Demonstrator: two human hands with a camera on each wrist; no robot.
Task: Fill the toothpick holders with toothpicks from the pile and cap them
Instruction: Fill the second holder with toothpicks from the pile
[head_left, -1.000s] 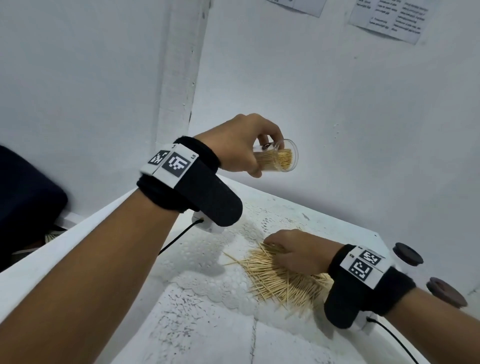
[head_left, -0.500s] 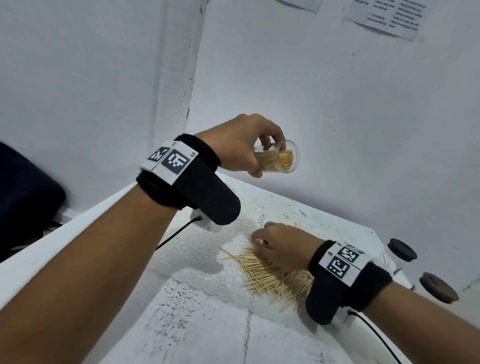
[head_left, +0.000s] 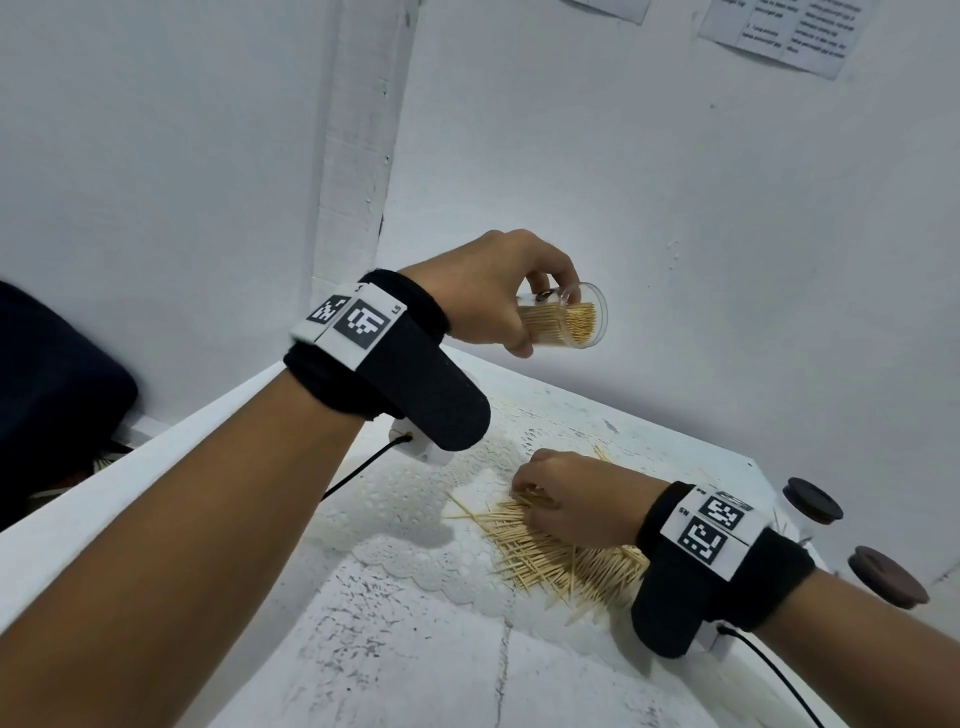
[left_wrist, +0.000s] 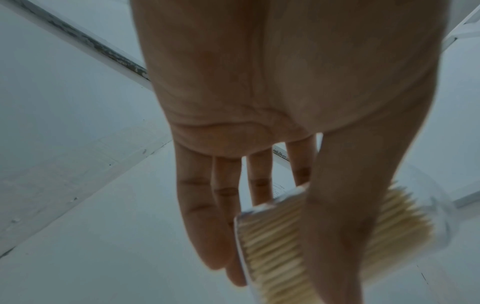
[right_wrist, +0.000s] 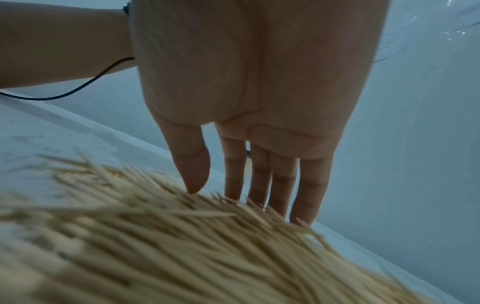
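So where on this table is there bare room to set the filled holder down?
Bare tabletop lies near the person, bordered by the lace mat's edge and the toothpick pile. It is crowded at the right edge: the right hand is on the pile, with two dark caps beyond. The left hand holds the holder.

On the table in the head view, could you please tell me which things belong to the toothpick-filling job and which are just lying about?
Job:
- clear holder, held by left hand
- toothpick pile, touched by right hand
- two dark caps

Lying about:
- lace cloth
- wall papers
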